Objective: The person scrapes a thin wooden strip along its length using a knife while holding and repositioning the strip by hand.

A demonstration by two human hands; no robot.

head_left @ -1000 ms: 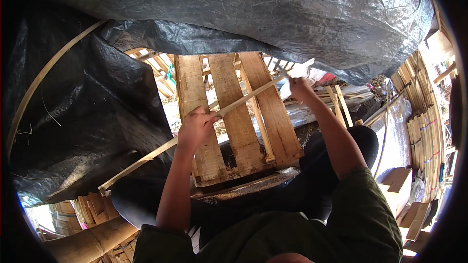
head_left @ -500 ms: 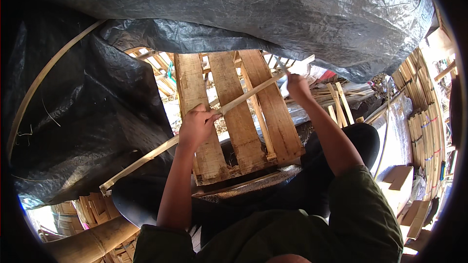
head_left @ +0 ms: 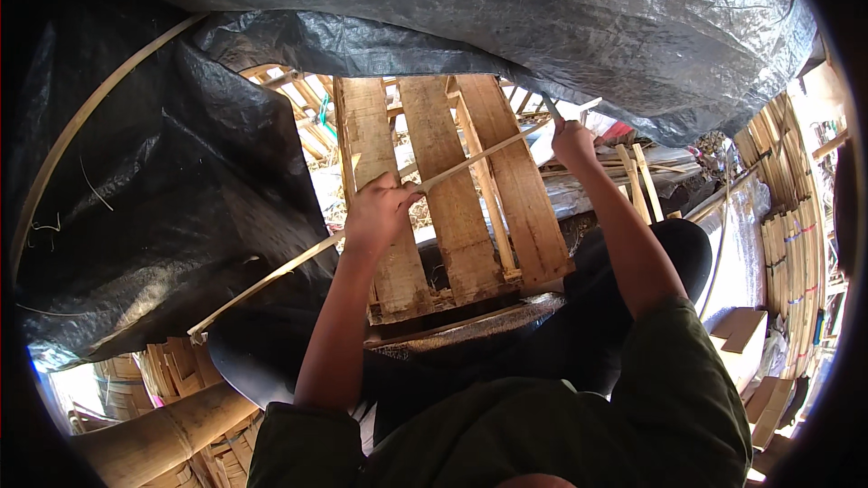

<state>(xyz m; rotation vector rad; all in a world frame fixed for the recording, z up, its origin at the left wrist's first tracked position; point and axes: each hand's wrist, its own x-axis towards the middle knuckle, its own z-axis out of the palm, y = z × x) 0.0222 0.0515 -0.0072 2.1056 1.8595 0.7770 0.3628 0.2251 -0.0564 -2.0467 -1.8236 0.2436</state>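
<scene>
A long, thin bamboo strip [head_left: 488, 153] slants from the lower left to the upper right in front of me. My left hand [head_left: 378, 215] is closed around its middle, above wooden slats [head_left: 457, 190]. Close to the strip's far end, my right hand [head_left: 575, 145] is closed on a knife. The grey knife blade [head_left: 551, 108] points up from that fist and crosses the strip; its handle is hidden in my fingers. Whether the edge touches the strip, I cannot tell. The strip's near end rests by my left knee, against dark sheeting.
A dark plastic tarp [head_left: 434, 0] hangs overhead and down the left, with a curved bamboo rod [head_left: 90, 113] against it. Tied bundles of bamboo strips [head_left: 787, 235] stand at the right. A thick bamboo pole [head_left: 172, 425] lies at the lower left.
My right hand with the knife has shifted slightly right along the strip. The strip has rolled and now shows a narrower side. My left hand still grips it, a little farther right.
</scene>
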